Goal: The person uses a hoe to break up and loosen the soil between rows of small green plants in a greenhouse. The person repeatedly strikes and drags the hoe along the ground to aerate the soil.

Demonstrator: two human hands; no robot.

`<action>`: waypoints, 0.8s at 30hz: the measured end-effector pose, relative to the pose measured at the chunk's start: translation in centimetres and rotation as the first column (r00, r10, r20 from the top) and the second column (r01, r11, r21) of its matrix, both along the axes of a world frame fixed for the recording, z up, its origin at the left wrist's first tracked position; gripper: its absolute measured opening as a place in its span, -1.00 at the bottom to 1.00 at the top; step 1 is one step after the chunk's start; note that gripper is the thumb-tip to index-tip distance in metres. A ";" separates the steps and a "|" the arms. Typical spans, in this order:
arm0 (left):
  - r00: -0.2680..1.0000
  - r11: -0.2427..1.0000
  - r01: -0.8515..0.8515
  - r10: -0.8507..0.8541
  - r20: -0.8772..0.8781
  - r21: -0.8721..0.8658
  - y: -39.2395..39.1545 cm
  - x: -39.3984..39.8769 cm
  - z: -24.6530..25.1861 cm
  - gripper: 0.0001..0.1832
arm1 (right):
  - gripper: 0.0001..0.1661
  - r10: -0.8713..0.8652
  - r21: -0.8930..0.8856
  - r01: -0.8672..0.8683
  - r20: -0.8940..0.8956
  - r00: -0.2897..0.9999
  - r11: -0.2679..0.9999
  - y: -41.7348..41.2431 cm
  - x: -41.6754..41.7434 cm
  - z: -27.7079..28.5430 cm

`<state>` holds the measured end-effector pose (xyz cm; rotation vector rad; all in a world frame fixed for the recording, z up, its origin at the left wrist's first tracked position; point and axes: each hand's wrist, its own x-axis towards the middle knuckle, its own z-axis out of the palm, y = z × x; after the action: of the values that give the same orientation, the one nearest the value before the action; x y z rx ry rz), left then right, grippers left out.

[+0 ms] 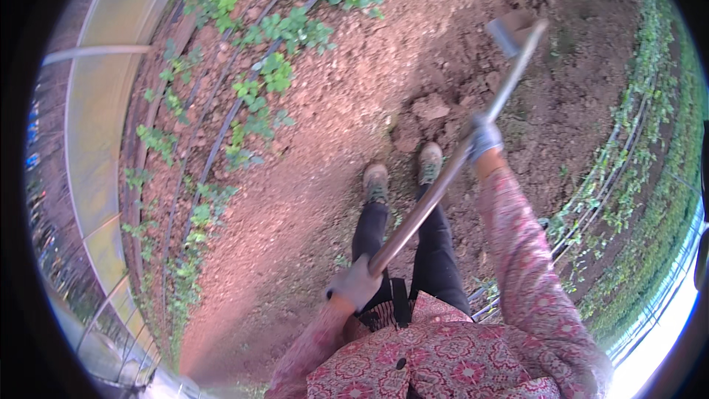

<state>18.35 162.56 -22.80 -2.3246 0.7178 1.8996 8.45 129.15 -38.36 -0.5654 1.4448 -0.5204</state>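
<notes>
A hoe with a long handle runs diagonally across the view, its metal blade raised at the upper right over turned soil. My left hand, in a light work glove, grips the handle near its lower end. Farther up the shaft, my right hand is closed round it, also gloved. Broken clods of reddish soil lie just beyond my shoes. Whether the blade touches the ground cannot be told; it is blurred.
Leafy green plants and black drip hoses line the bed on the left, beside a plastic sheet wall. More rows of plants with pale lines curve along the right. Metal tubing crosses the far left.
</notes>
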 end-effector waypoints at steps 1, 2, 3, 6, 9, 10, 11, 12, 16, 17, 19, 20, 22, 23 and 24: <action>0.998 0.996 0.057 -0.056 -0.013 0.065 1.6 0.2 3.0 -0.54 | -0.79 0.108 0.104 -0.098 -0.092 0.990 0.990 5.5 0.2 -2.7; 0.993 0.986 0.113 -0.110 -0.035 0.123 4.0 0.0 5.9 -0.53 | -0.80 0.234 0.218 -0.199 -0.153 0.960 0.956 11.3 0.8 -5.2; 0.993 0.861 -0.010 0.066 -0.094 0.508 8.9 -0.6 7.8 -0.50 | -0.80 0.220 0.278 -0.165 -0.178 0.959 0.946 15.9 2.2 -4.7; 0.965 0.932 -0.065 0.149 -0.214 0.356 18.1 0.4 10.8 -0.46 | -0.80 0.151 0.467 -0.162 0.061 0.987 0.869 23.0 1.9 -1.4; 0.966 0.952 -0.004 0.084 -0.246 0.307 24.2 0.0 10.3 -0.51 | -0.81 0.002 0.551 -0.076 0.133 0.991 0.831 25.7 0.2 2.2; 0.968 0.956 0.078 -0.005 -0.250 0.284 24.5 0.3 9.1 -0.53 | -0.80 -0.028 0.576 0.024 -0.002 1.000 0.817 25.9 0.1 2.6; 0.965 0.952 0.157 -0.090 -0.247 0.265 23.9 0.9 8.1 -0.56 | -0.81 -0.053 0.600 0.063 -0.035 0.998 0.797 25.5 -0.4 2.8; 0.954 0.938 0.236 -0.174 -0.246 0.254 23.2 1.6 7.1 -0.58 | -0.82 -0.079 0.566 0.068 -0.005 0.997 0.821 24.6 -0.9 3.4; 0.952 0.955 0.295 -0.290 0.098 -0.040 17.1 3.6 -3.5 -0.63 | -0.79 -0.160 0.166 0.128 0.193 0.968 0.978 15.5 -2.4 7.9; 0.957 0.958 0.248 -0.219 0.191 -0.142 14.9 3.6 -6.8 -0.63 | -0.77 -0.114 -0.010 0.121 0.277 0.954 0.993 12.4 -2.4 10.0; 0.995 0.967 0.084 -0.069 0.072 -0.239 5.6 4.9 -9.4 -0.67 | -0.74 -0.025 -0.238 0.116 0.353 0.935 0.964 6.7 -1.1 16.9; 0.993 0.939 0.107 -0.082 0.089 -0.327 1.8 5.5 -9.9 -0.68 | -0.75 0.059 -0.415 0.076 0.304 0.951 0.907 4.1 -0.8 19.4; 0.961 0.795 0.268 -0.182 0.208 -0.545 -7.9 5.0 -7.3 -0.72 | -0.74 -0.103 -0.528 0.235 0.268 0.958 0.816 -0.5 0.1 26.6; 0.994 0.811 0.092 -0.111 0.003 -0.577 -12.9 4.6 -3.7 -0.73 | -0.74 -0.220 -0.559 0.317 0.234 0.947 0.766 -1.7 0.2 28.5; 0.992 0.791 0.091 -0.124 -0.012 -0.605 -16.0 3.9 -2.1 -0.73 | -0.76 -0.185 -0.606 0.266 0.195 0.963 0.750 -1.9 0.3 28.9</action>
<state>22.24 146.57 -24.86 -2.4733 1.6409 1.8785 8.72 127.24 -9.47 -0.8713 1.2062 -1.2434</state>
